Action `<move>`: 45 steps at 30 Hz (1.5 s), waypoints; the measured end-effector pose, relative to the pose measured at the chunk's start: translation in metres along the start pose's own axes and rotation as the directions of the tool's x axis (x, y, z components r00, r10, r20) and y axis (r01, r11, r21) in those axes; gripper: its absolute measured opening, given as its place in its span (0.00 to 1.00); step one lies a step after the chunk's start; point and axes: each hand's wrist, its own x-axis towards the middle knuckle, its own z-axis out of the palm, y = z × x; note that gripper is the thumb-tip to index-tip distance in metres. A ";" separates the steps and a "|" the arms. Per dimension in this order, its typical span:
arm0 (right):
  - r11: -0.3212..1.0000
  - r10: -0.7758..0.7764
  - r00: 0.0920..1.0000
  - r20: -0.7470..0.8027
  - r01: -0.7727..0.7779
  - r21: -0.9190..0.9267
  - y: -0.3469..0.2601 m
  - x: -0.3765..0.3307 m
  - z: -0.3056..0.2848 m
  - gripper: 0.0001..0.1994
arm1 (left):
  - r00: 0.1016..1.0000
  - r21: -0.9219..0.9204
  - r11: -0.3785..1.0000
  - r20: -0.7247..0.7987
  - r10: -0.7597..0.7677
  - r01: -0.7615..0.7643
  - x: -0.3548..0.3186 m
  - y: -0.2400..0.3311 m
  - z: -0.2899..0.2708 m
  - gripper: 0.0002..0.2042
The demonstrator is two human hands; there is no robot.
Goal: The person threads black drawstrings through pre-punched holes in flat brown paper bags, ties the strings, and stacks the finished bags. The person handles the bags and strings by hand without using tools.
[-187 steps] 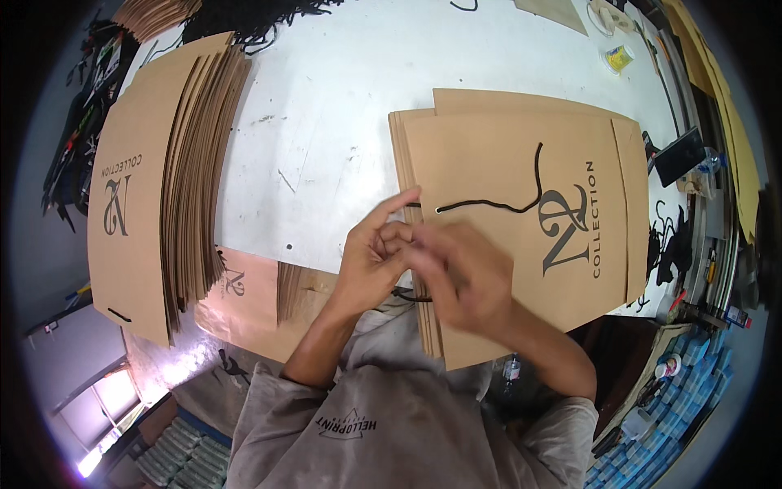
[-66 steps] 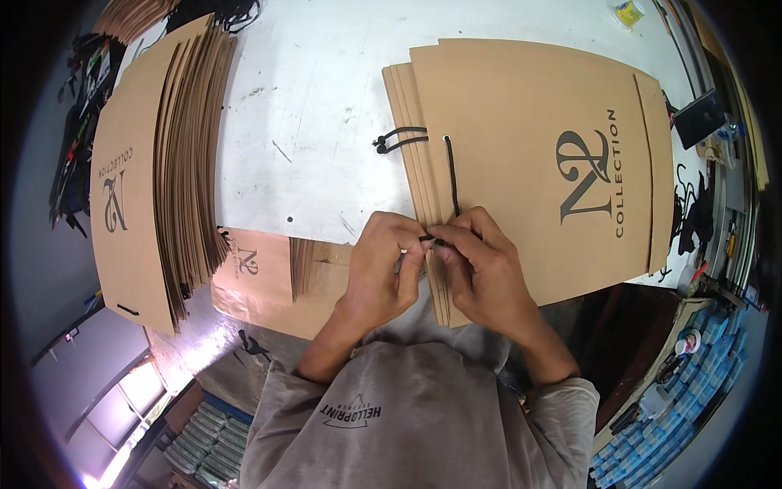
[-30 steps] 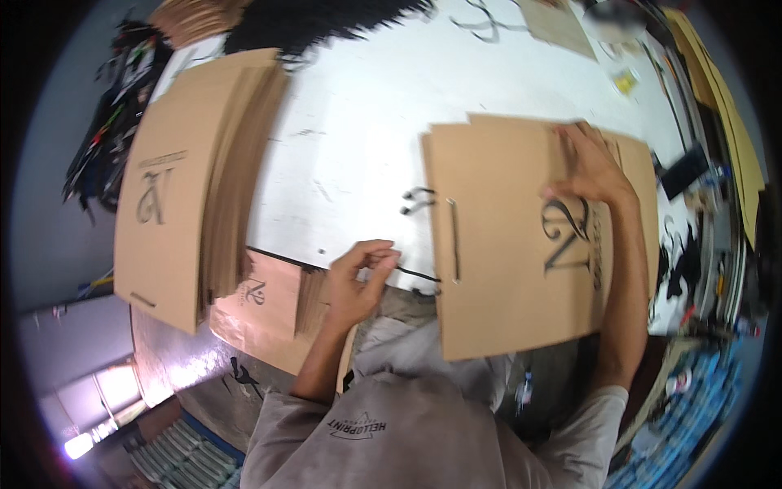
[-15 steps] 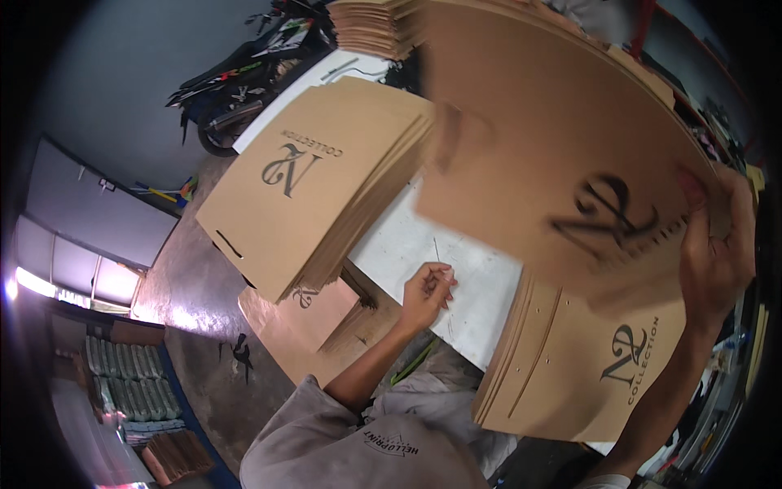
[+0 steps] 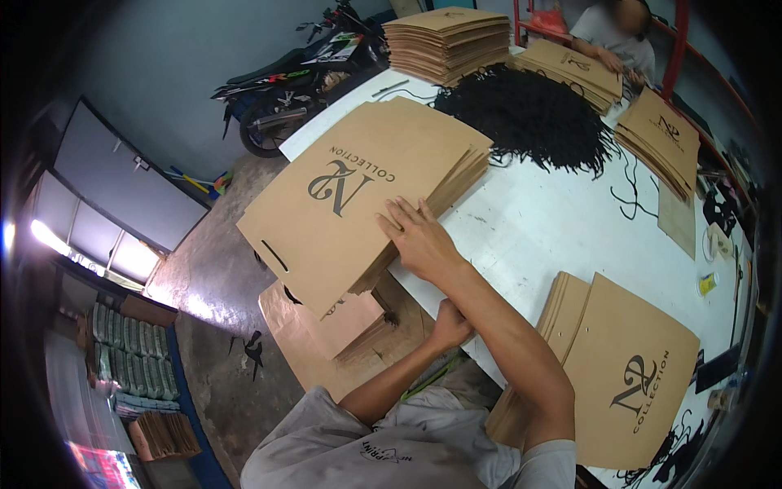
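My right hand (image 5: 419, 240) lies on the top bag of a thick stack of flat brown paper bags (image 5: 285, 216), its fingers stretched out over the right edge. That top bag carries a black printed logo and a short black cord near its lower left end. Under my right forearm, by the near edge of the table, my left hand (image 5: 450, 326) is closed; what it holds, if anything, is hidden. To the right, a second pile of brown paper bags (image 5: 643, 367) bears the same logo, with its top bag shifted off the ones below.
A heap of black cords (image 5: 529, 114) covers the white table's (image 5: 521, 220) far part. Beyond lie more paper bag stacks (image 5: 448, 41), and a co-worker's hands (image 5: 611, 61) are over one. A motorcycle (image 5: 301, 90) stands at the far left. A yellow cup (image 5: 707, 284) sits far right.
The bag my right hand held up at the right is out of the air, and that hand now rests on the left stack. My left hand has moved slightly nearer to me and right.
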 end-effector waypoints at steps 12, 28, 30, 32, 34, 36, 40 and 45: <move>0.556 0.793 0.562 -0.234 -0.825 -0.100 -0.005 -0.291 -0.263 0.24 | 0.969 -0.285 0.930 -0.010 -0.245 0.232 -0.012 0.005 0.002 0.11; -0.318 0.823 -0.243 -0.514 -0.946 -0.061 -0.047 -0.685 -0.366 0.11 | 0.957 -0.227 0.966 0.283 -0.058 0.126 0.000 0.076 0.067 0.10; -0.335 0.745 -0.059 -0.665 -0.895 -0.295 -0.049 -0.655 -0.378 0.10 | 0.932 -0.130 0.982 0.352 -0.084 0.138 0.006 0.094 0.075 0.11; -0.314 0.668 0.080 -0.740 -0.871 -0.378 -0.045 -0.612 -0.385 0.10 | 0.876 0.049 0.981 0.443 -0.188 0.186 0.011 0.110 0.082 0.15; -0.118 0.621 -0.003 -0.784 -0.989 -0.090 -0.041 -0.566 -0.376 0.09 | 0.874 0.170 0.984 0.470 -0.124 0.048 0.016 0.122 0.098 0.18; 0.144 0.689 -0.078 -0.721 -0.960 0.242 -0.045 -0.505 -0.353 0.09 | 0.863 0.233 0.972 0.486 -0.138 0.024 0.015 0.131 0.111 0.21; 0.435 0.822 0.363 -0.440 -0.897 0.073 -0.051 -0.413 -0.301 0.07 | 0.860 0.275 0.961 0.488 -0.152 0.014 0.018 0.135 0.136 0.25; 0.393 0.917 0.338 -0.211 -0.855 0.339 -0.041 -0.378 -0.247 0.05 | 0.843 0.011 0.955 0.468 -0.266 0.295 0.007 0.135 0.142 0.36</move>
